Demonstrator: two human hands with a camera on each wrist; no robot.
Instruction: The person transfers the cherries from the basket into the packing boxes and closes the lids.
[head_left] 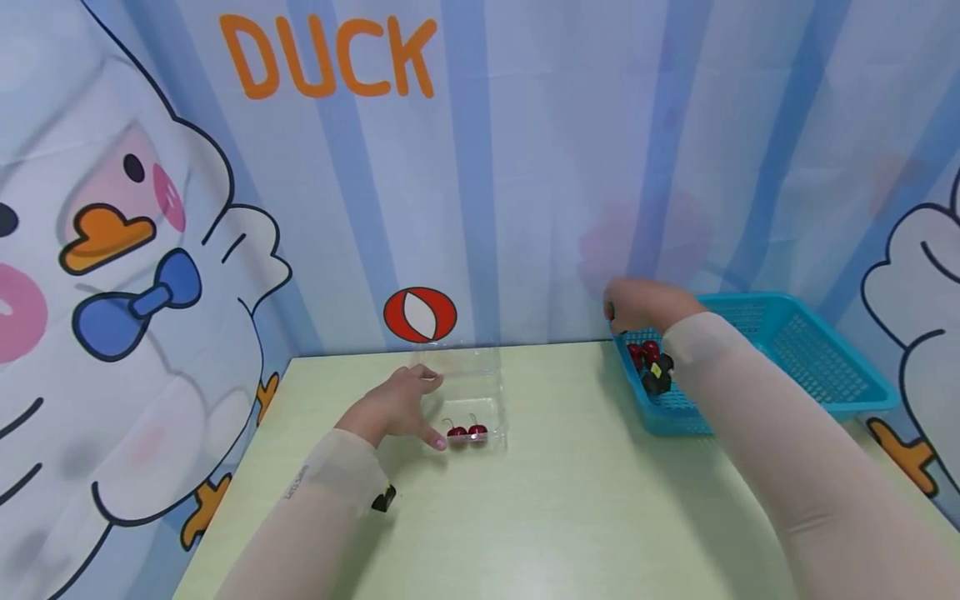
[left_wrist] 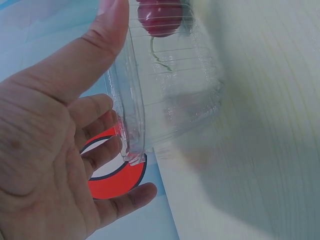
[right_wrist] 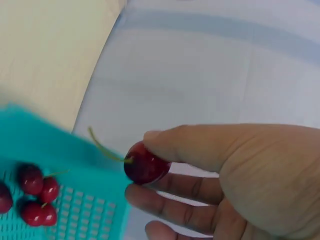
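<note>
My right hand (head_left: 648, 306) is raised by the back left corner of the blue basket (head_left: 840, 358). In the right wrist view, its thumb and fingers pinch a dark red cherry (right_wrist: 144, 164) with a green stem. Several more cherries (right_wrist: 35, 187) lie in the basket. My left hand (head_left: 401, 404) is at the left side of a clear plastic box (head_left: 480, 408), thumb toward the front and fingers spread toward the back. The left wrist view has the fingertips (left_wrist: 107, 150) right at the box's rim. Two stemmed cherries (head_left: 467, 433) rest inside the box near its front.
Both things stand on a pale wooden table (head_left: 555, 483), the box left of the basket. A striped curtain (head_left: 540, 167) with duck drawings hangs right behind the table. The box's clear lid (head_left: 465, 360) stands raised at the back.
</note>
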